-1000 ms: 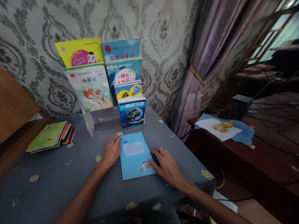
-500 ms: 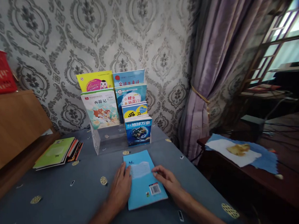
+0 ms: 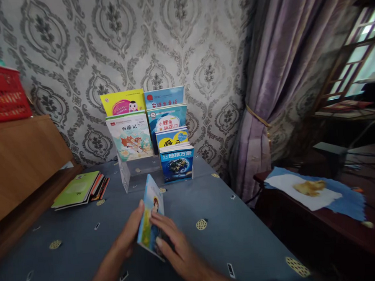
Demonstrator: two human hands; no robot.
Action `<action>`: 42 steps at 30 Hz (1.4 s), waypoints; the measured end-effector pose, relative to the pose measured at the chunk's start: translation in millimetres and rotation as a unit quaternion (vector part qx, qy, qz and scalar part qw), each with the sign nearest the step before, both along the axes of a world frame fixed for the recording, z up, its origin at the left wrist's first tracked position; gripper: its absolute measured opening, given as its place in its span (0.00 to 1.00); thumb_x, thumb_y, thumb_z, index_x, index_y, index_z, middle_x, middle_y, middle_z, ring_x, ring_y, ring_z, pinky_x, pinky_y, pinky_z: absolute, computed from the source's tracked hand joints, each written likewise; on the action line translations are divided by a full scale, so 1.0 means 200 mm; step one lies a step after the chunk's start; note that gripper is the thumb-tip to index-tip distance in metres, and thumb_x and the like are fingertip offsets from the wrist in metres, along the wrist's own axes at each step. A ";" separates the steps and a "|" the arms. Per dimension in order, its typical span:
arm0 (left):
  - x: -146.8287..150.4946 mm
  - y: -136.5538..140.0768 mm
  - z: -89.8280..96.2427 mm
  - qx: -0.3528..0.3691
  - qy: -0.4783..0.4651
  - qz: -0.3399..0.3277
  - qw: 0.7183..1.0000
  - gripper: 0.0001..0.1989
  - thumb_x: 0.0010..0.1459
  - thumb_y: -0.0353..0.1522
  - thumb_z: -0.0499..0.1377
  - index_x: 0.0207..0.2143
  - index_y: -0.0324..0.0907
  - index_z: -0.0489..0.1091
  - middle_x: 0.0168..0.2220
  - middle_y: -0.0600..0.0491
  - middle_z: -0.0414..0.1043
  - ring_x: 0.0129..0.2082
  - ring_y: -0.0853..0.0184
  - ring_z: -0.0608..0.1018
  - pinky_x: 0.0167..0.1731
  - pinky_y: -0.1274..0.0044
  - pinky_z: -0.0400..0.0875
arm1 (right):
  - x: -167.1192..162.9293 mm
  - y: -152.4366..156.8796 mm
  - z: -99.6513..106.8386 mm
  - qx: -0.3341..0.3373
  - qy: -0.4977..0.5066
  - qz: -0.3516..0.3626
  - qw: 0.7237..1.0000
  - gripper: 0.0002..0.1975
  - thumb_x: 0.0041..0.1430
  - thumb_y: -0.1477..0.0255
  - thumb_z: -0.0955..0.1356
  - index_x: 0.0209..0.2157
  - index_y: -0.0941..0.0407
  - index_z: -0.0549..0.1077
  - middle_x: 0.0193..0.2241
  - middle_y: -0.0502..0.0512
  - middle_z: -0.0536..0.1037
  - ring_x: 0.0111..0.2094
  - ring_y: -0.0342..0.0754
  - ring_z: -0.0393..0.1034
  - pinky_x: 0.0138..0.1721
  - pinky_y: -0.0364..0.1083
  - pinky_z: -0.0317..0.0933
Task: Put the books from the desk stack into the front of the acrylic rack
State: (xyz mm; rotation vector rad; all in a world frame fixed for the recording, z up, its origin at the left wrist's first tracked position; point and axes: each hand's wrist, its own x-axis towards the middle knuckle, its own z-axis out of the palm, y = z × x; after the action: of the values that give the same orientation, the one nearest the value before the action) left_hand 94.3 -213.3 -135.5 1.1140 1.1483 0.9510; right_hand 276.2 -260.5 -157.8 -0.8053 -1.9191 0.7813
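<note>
A thin picture book [image 3: 150,218] is tilted up on edge over the near middle of the table, its illustrated cover turned toward the right. My left hand [image 3: 131,228] grips its left side, the fingers hidden behind it. Against the cover lies my right hand [image 3: 177,248], fingers and thumb bent over its right side. Beyond them stands a clear book rack [image 3: 124,175] with several upright books, among them a green and white one [image 3: 131,137] at left and a dark blue one with a globe [image 3: 178,165] in front at right.
To the left lies a stack of books [image 3: 77,189] with a green one on top. Behind it stands a wooden cabinet [image 3: 27,153] bearing a red basket [image 3: 4,93]. A purple curtain [image 3: 252,124] hangs right of the dark patterned tablecloth [image 3: 217,235]; a blue cloth [image 3: 350,195] lies further right.
The book lay flat with its blue back cover up, a hand on either side. Now it is lifted, turned to show its front, and held further left.
</note>
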 end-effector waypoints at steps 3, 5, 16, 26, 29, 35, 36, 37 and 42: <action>-0.06 -0.02 -0.02 -0.057 -0.094 0.053 0.992 0.29 0.46 0.49 0.69 0.46 0.41 0.75 0.40 0.46 0.81 0.41 0.54 0.82 0.42 0.66 0.77 | -0.02 -0.01 -0.02 0.066 -0.105 -0.004 0.992 0.22 0.69 0.67 0.62 0.63 0.49 0.66 0.64 0.58 0.67 0.67 0.53 0.57 0.67 0.61 0.52; -0.04 -0.04 -0.08 -0.054 -0.123 0.075 0.988 0.29 0.42 0.42 0.72 0.48 0.43 0.74 0.40 0.47 0.81 0.40 0.56 0.83 0.41 0.68 0.77 | 0.01 0.01 -0.04 0.108 -0.145 -0.015 0.983 0.22 0.69 0.68 0.62 0.63 0.51 0.66 0.64 0.59 0.67 0.67 0.53 0.57 0.67 0.61 0.52; 0.02 -0.02 -0.21 0.080 0.274 -0.070 0.956 0.20 0.59 0.47 0.55 0.47 0.44 0.63 0.25 0.57 0.71 0.21 0.66 0.75 0.23 0.75 0.71 | 0.30 0.13 -0.13 0.092 -0.320 -0.098 0.938 0.19 0.68 0.73 0.60 0.57 0.56 0.72 0.60 0.63 0.72 0.64 0.54 0.63 0.65 0.60 0.55; 0.17 0.21 -0.30 0.352 0.416 -0.057 0.836 0.22 0.63 0.24 0.45 0.59 0.38 0.59 0.57 0.39 0.71 0.57 0.58 0.74 0.57 0.61 0.69 | 0.11 0.35 -0.07 0.049 -0.377 -0.064 0.923 0.21 0.69 0.72 0.60 0.61 0.62 0.67 0.63 0.70 0.66 0.67 0.57 0.56 0.67 0.63 0.47; 0.15 0.23 -0.35 0.382 0.428 -0.053 0.817 0.21 0.64 0.25 0.46 0.59 0.39 0.60 0.57 0.41 0.71 0.57 0.58 0.74 0.57 0.61 0.69 | 0.25 0.39 -0.11 0.026 -0.393 -0.130 0.910 0.23 0.69 0.71 0.60 0.62 0.64 0.66 0.63 0.71 0.66 0.67 0.59 0.57 0.66 0.63 0.49; 0.15 0.20 -0.35 0.400 0.458 -0.046 0.792 0.21 0.64 0.25 0.45 0.58 0.37 0.61 0.53 0.40 0.74 0.54 0.56 0.75 0.55 0.59 0.69 | 0.49 0.42 -0.22 0.018 -0.366 -0.174 0.914 0.24 0.71 0.69 0.56 0.63 0.62 0.64 0.64 0.68 0.66 0.67 0.57 0.57 0.66 0.62 0.51; 0.15 0.20 -0.34 0.399 0.463 -0.048 0.790 0.21 0.64 0.25 0.45 0.58 0.37 0.61 0.52 0.40 0.74 0.54 0.56 0.75 0.55 0.60 0.69 | 0.50 0.42 -0.24 0.021 -0.359 -0.171 0.917 0.25 0.71 0.69 0.55 0.64 0.62 0.64 0.64 0.68 0.65 0.67 0.57 0.56 0.66 0.62 0.51; 0.15 0.20 -0.34 0.396 0.468 -0.048 0.788 0.21 0.65 0.25 0.45 0.58 0.37 0.61 0.52 0.40 0.74 0.53 0.56 0.75 0.55 0.60 0.69 | 0.50 0.43 -0.26 0.025 -0.350 -0.168 0.921 0.25 0.71 0.70 0.55 0.64 0.62 0.63 0.64 0.69 0.65 0.67 0.57 0.56 0.66 0.62 0.52; 0.19 0.21 -0.33 0.385 0.524 -0.032 0.759 0.22 0.65 0.24 0.43 0.60 0.38 0.59 0.52 0.41 0.74 0.53 0.57 0.76 0.54 0.62 0.70 | 0.46 0.53 -0.33 0.033 -0.295 -0.146 0.944 0.28 0.67 0.78 0.57 0.67 0.60 0.58 0.67 0.68 0.60 0.68 0.54 0.53 0.67 0.59 0.52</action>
State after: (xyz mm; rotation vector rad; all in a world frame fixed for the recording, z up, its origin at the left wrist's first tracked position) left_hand 131.5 -171.7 -201.1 2.5538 1.5976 0.7151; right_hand 368.6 -155.4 -224.5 -1.3584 -2.2472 0.3026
